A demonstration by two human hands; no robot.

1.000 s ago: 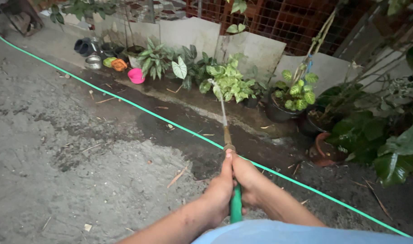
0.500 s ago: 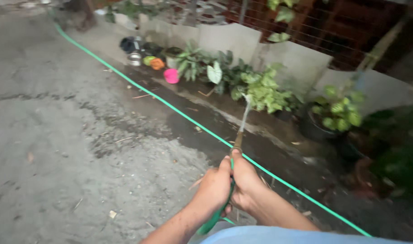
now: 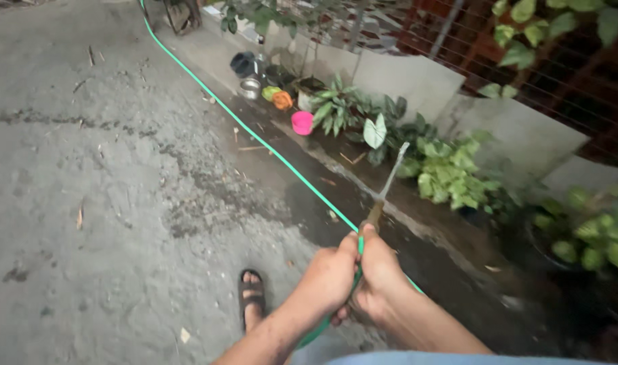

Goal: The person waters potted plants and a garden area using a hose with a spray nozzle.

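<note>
Outdoor yard, dim daylight. Rough grey concrete ground [image 3: 86, 203] is spreading left of the hand, showing a dark wet strip [image 3: 336, 196] just ahead. Pale concrete wall slabs [image 3: 417, 78] are standing beyond, wire mesh fencing [image 3: 579, 88] is rising above them, and leafy potted plants [image 3: 451, 172] are lining the base.

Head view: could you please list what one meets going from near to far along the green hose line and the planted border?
Sandalled foot → left hand and right hand gripping the green hose → brass nozzle → water jet → pink pot → orange pot → metal bowl
</note>
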